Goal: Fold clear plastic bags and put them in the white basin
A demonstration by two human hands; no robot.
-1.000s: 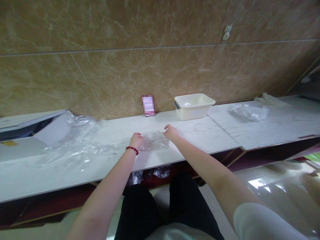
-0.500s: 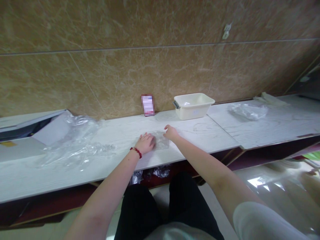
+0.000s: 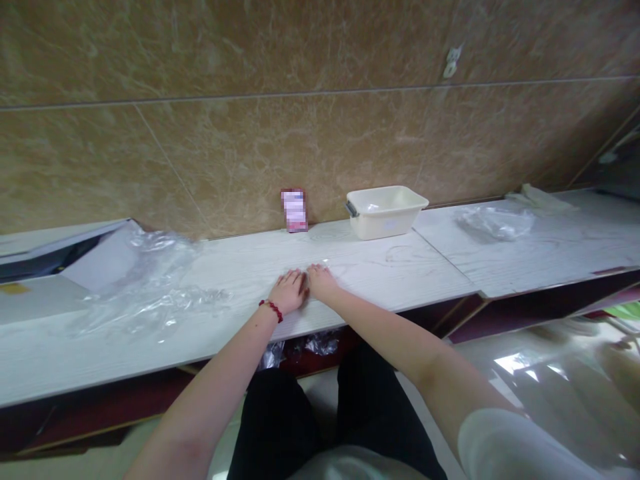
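Clear plastic sheet (image 3: 325, 261) lies on the white wood-grain counter (image 3: 240, 257), mostly hidden by the palm-down left hand (image 3: 290, 291), fingers spread, and the right hand (image 3: 323, 282) beside it; whether that one pinches plastic, I cannot tell. Handling seems midway, the sheet not yet released; crumpled plastic film (image 3: 160, 297) lies untouched.

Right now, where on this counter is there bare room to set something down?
Between the right hand, the tub and the seam; a smaller patch lies between the left hand and the plastic wrap. Farther left, that wrap and the open box crowd the counter.
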